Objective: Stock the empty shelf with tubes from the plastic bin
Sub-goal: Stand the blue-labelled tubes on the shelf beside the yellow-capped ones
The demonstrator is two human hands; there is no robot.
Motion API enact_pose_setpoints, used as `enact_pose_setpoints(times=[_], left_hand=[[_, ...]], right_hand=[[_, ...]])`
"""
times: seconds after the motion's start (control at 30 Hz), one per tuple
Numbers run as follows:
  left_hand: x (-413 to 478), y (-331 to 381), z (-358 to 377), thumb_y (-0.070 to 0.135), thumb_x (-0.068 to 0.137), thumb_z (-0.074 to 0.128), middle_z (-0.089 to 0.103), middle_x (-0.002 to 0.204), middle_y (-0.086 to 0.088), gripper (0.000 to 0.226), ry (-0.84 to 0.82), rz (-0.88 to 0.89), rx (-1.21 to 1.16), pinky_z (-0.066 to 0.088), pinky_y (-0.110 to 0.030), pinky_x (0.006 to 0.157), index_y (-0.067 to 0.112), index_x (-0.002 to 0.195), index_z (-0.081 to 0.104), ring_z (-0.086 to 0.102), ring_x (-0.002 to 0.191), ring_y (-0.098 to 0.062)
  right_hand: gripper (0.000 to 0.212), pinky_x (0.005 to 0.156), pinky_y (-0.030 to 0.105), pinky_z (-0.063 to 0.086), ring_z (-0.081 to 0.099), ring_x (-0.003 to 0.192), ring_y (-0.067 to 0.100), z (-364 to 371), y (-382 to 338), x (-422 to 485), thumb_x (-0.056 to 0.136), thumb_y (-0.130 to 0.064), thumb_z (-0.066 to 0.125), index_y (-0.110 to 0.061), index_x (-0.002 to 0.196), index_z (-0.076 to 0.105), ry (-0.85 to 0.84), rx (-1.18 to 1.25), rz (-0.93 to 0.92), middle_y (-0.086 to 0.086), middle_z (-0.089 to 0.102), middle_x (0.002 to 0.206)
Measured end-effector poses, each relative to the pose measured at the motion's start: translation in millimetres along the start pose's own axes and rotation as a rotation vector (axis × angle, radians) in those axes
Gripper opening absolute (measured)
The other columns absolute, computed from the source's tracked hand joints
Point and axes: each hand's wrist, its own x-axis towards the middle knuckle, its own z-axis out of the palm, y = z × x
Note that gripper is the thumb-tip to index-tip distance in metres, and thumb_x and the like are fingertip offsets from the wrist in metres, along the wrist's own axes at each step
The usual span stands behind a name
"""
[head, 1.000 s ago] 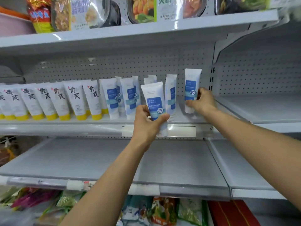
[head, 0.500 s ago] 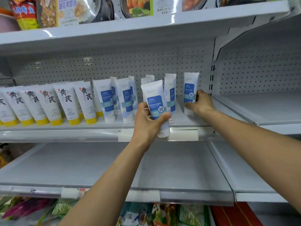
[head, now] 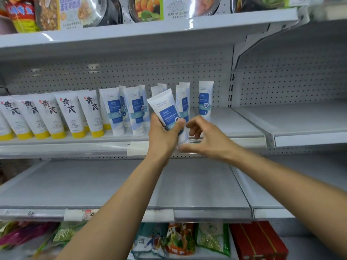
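My left hand (head: pixel 163 135) grips a white tube with a blue label (head: pixel 166 107), tilted left, in front of the middle shelf (head: pixel 234 126). My right hand (head: pixel 204 137) is beside it with fingers spread, its thumb touching the tube's cap end; nothing is held in it. A single blue-label tube (head: pixel 206 99) stands upright alone on the shelf just behind my right hand. Several more blue-label tubes (head: pixel 135 109) stand to the left of it, and a row of white tubes with yellow caps (head: pixel 69 113) fills the shelf's left part. The plastic bin is out of view.
A top shelf (head: pixel 131 32) carries packaged foods. Below the tubes lies a wide grey shelf (head: pixel 93 184), with snack bags (head: pixel 178 239) underneath it. To the right, another shelf bay (head: pixel 300 121) has bare boards and a pegboard back.
My right hand let go of the tube it stood at the row's right end and drew back to the tube in my left hand. That tube now tilts left.
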Motion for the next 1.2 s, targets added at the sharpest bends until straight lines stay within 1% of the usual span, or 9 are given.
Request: enact_pose_setpoints(times=[0.07,0.17,0.23,0.33,0.47,0.6,0.8,0.9,1.2], left_hand=[[-2,2,6,0.017,0.080,0.076,0.069,0.102,0.001,0.041,0.007,0.027,0.016,0.059,-0.040,0.083,0.019,0.111,0.049,0.070,0.091,-0.013],[-6,4,12,0.021,0.076,0.079,0.071,0.102,0.003,0.048,-0.029,0.082,0.058,0.059,-0.036,0.081,0.020,0.114,0.051,0.070,0.090,-0.010],[-7,7,12,0.024,0.077,0.079,0.071,0.103,0.004,0.049,-0.071,0.107,0.090,0.058,-0.028,0.080,0.018,0.117,0.052,0.070,0.090,-0.007],[-8,12,8,0.031,0.083,0.073,0.065,0.097,0.004,0.040,-0.127,0.118,0.230,0.052,-0.016,0.072,0.015,0.113,0.052,0.063,0.083,-0.005],[-9,3,-6,0.042,0.088,0.063,0.061,0.103,0.005,0.039,-0.167,0.213,0.547,0.052,-0.030,0.081,0.021,0.119,0.053,0.060,0.091,-0.011],[-7,-8,-16,0.042,0.089,0.060,0.059,0.110,0.008,0.044,-0.168,0.244,0.751,0.053,-0.035,0.083,0.026,0.128,0.049,0.059,0.093,-0.010],[-2,-12,-20,0.040,0.090,0.060,0.060,0.111,0.010,0.039,-0.184,0.237,0.777,0.053,-0.033,0.082,0.029,0.127,0.051,0.059,0.092,-0.008],[2,-13,-22,0.039,0.090,0.061,0.060,0.112,0.009,0.038,-0.205,0.224,0.763,0.054,-0.033,0.083,0.028,0.126,0.052,0.059,0.093,-0.009],[3,-20,-23,0.036,0.090,0.062,0.061,0.110,0.007,0.034,-0.234,0.208,0.732,0.054,-0.035,0.085,0.025,0.122,0.056,0.060,0.093,-0.010]], right_hand=[[0.060,0.063,0.025,0.044,0.052,0.073,-0.003,9,-8,-5,0.061,-0.058,0.077,-0.029,0.101,0.041,0.080,-0.089,0.037,-0.020,0.052,0.085],[0.051,0.066,0.033,0.051,0.058,0.079,0.010,12,-13,-6,0.070,-0.052,0.071,-0.026,0.098,0.037,0.191,-0.143,0.000,-0.014,0.056,0.090],[0.044,0.065,0.033,0.049,0.059,0.078,0.016,8,-11,-5,0.074,-0.047,0.069,-0.023,0.097,0.039,0.190,-0.145,-0.003,-0.009,0.057,0.087],[0.038,0.066,0.030,0.050,0.058,0.073,0.009,-2,-4,1,0.075,-0.042,0.071,-0.019,0.098,0.051,0.226,-0.045,0.035,-0.011,0.060,0.083],[0.038,0.068,0.018,0.046,0.059,0.081,0.006,-24,7,19,0.077,-0.026,0.077,-0.016,0.106,0.056,0.289,0.133,0.140,-0.007,0.062,0.094],[0.045,0.073,0.022,0.045,0.062,0.090,0.014,-36,21,36,0.076,-0.020,0.078,-0.014,0.115,0.055,0.287,0.159,0.255,-0.001,0.064,0.105],[0.042,0.075,0.025,0.043,0.060,0.092,0.016,-31,33,47,0.078,-0.018,0.076,-0.013,0.113,0.054,0.201,0.096,0.337,0.001,0.062,0.105],[0.043,0.080,0.028,0.045,0.061,0.095,0.018,-27,37,48,0.078,-0.016,0.075,-0.012,0.115,0.055,0.171,0.074,0.359,0.003,0.063,0.108],[0.045,0.082,0.028,0.044,0.058,0.098,0.018,-23,42,48,0.079,-0.019,0.074,-0.011,0.118,0.052,0.148,0.024,0.379,0.004,0.062,0.113]])
